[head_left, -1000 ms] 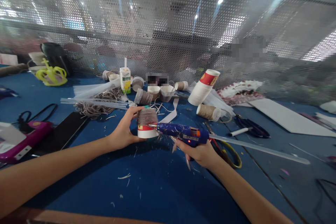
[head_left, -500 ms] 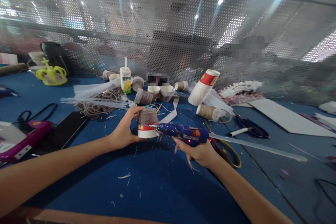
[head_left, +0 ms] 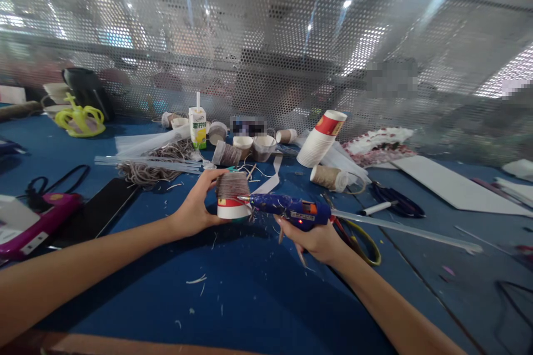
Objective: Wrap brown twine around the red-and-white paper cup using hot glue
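My left hand grips an upturned paper cup, its upper part wound with brown twine and its lower band white and red, held just above the blue table. My right hand is closed around a blue hot glue gun. The gun's nozzle touches the cup's side at the lower edge of the twine. A long clear glue stick juts out of the gun's back toward the right.
Scissors with yellow handles lie under my right hand. Behind are a stack of paper cups, a twine-wrapped cup, a juice carton, loose twine, glue sticks, dark scissors, a phone and a perforated metal screen.
Almost nothing has moved. Both hands hold their grip, and the glue gun's nozzle stays against the cup. The view has shifted very slightly.
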The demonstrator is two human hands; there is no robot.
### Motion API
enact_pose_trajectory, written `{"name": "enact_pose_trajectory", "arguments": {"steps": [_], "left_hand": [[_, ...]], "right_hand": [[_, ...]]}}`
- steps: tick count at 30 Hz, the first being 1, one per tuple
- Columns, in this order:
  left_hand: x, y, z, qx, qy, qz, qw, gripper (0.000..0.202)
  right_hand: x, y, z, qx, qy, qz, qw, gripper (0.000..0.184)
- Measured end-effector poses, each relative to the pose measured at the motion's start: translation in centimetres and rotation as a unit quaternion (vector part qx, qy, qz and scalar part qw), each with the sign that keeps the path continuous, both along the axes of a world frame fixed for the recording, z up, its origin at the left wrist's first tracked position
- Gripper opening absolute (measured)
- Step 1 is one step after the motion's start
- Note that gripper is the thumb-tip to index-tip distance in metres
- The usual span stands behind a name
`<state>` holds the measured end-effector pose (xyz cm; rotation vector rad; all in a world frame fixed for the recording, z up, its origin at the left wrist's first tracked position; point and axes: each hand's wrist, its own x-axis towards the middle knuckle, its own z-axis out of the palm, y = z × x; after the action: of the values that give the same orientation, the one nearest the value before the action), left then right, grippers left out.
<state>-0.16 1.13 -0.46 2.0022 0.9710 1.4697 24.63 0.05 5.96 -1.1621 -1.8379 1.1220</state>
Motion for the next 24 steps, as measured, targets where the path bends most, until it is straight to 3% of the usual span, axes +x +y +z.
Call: {"name": "enact_pose_trajectory", "arguments": {"steps": [13, 24], "left_hand": [[-0.1, 0.15, -0.35, -0.014, -0.043, -0.007, 0.999, 0.082], [0.06, 0.07, -0.14, 0.026, -0.081, -0.026, 0.996, 0.078]], "right_hand": [[0.49, 0.54, -0.07, 0.025, -0.017, 0.003, 1.0, 0.018], [0.84, 0.74, 0.16, 0.048, -0.022, -0.001, 0.999, 0.026]]}}
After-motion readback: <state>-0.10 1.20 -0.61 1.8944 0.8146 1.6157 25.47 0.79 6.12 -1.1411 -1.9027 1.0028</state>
